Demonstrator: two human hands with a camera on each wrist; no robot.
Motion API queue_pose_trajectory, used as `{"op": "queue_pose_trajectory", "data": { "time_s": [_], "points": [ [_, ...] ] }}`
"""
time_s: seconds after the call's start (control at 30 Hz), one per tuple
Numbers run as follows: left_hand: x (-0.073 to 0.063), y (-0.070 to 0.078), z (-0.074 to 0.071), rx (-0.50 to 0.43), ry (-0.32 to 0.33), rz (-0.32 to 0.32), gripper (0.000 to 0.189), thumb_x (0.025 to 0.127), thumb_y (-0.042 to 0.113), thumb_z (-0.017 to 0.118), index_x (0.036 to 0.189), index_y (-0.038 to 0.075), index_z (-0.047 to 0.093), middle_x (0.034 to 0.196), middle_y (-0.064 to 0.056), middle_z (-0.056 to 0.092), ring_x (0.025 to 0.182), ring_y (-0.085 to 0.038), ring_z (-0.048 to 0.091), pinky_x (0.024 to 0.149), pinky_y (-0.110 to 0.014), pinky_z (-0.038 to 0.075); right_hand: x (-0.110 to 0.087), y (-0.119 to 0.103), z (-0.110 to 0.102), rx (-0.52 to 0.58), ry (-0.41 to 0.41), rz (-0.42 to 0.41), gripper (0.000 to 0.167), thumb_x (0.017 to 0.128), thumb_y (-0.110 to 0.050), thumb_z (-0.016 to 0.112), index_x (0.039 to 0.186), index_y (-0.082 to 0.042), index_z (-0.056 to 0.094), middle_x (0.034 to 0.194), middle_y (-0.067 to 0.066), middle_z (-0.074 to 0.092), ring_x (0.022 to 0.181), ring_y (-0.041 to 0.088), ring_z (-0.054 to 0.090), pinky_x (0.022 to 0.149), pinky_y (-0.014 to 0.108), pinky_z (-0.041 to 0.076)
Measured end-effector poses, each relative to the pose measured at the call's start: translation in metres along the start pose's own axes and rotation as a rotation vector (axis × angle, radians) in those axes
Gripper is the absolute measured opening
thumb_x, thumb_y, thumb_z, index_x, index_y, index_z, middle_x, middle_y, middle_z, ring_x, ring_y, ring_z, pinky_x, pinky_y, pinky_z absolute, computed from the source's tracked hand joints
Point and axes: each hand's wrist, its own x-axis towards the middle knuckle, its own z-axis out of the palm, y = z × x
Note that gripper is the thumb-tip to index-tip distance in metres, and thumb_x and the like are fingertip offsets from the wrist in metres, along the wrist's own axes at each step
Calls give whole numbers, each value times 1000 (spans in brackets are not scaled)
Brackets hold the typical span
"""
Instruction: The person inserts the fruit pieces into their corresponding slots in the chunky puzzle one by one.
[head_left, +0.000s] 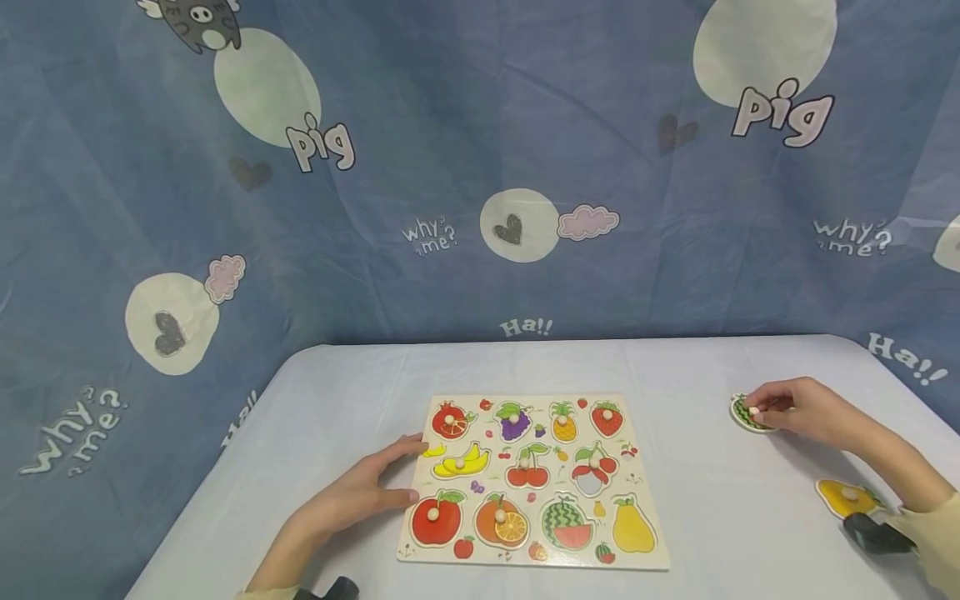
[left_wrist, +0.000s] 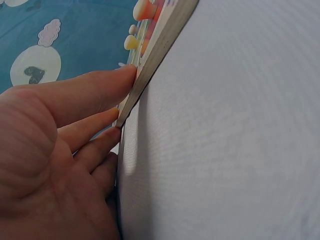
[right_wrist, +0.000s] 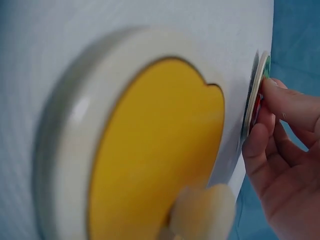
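Observation:
A white wooden fruit puzzle board (head_left: 543,481) lies on the table, its fruit pieces topped with small round knobs. The printed watermelon (head_left: 567,525) and pear (head_left: 633,527) on it show no knobs. My left hand (head_left: 352,492) rests at the board's left side, thumb and fingertips touching the edge, fingers fairly straight. Far to the right, my right hand (head_left: 813,410) pinches a round watermelon puzzle piece (head_left: 744,417) by its knob. In the right wrist view this watermelon piece (right_wrist: 257,92) is seen edge-on, close over the white surface.
A yellow pear puzzle piece (head_left: 834,497) with a knob lies on the table under the right wrist, looming large in the right wrist view. White cloth covers the table (head_left: 701,500). Behind it hangs a blue printed curtain (head_left: 420,275). Dark camera mounts (head_left: 876,533) sit at both wrists.

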Motion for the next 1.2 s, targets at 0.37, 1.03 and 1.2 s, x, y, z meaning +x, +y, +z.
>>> {"op": "queue_pose_trajectory", "data": {
  "time_s": [0.37,1.03,1.2],
  "points": [
    [1,0,1,14,8,-8,65,77,16,80,138,21,56,155,-8,37,146,-37,20,111,-66,18,-5,-9,0,48,31,12,16,86,-1,70,102,3,71,91,5,66,73,4,52,59,23,50],
    [2,-4,0,19,-7,22,65,79,16,79,139,20,55,155,-9,36,146,-37,20,111,-66,18,-13,-25,10,46,37,-13,15,86,-2,72,101,-4,71,98,7,69,79,1,55,61,23,51],
    [3,-5,0,23,-10,31,65,79,17,79,139,20,55,155,-8,36,146,-37,21,111,-66,19,-15,-29,13,46,44,-11,15,86,-2,73,101,-3,71,99,9,69,79,1,56,61,23,50]
  ]
}}
